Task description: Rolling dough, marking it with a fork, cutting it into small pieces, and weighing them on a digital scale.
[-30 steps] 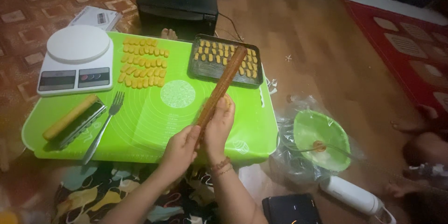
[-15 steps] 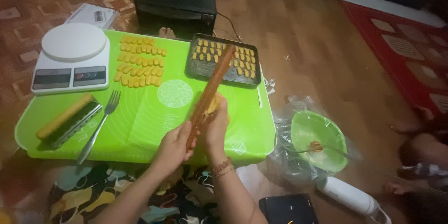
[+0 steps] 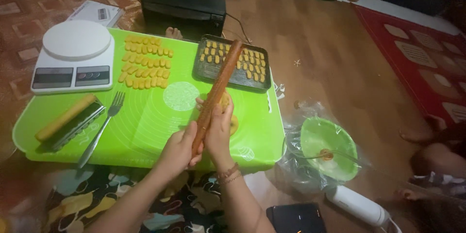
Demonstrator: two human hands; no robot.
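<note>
Green mat [image 3: 145,131] on wooden floor: rows of dough pieces [image 3: 144,69] shaped, tray [image 3: 206,70] half-filled; left hand [image 3: 179,150], right hand [image 3: 219,126] both clamped around wooden mould [image 3: 217,92], dough inside

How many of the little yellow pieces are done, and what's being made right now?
Done: rows of small yellow pieces on the green mat, more on the dark tray. In hand: left hand and right hand hold a long brown stick against yellow dough. Left: tray space; a dough bit.

rolling pin [image 3: 217,87]: matt brown wood | mat [image 3: 145,126]: smooth green plastic | fork [image 3: 102,128]: shiny metal | floor [image 3: 315,34]: glossy wood
</note>
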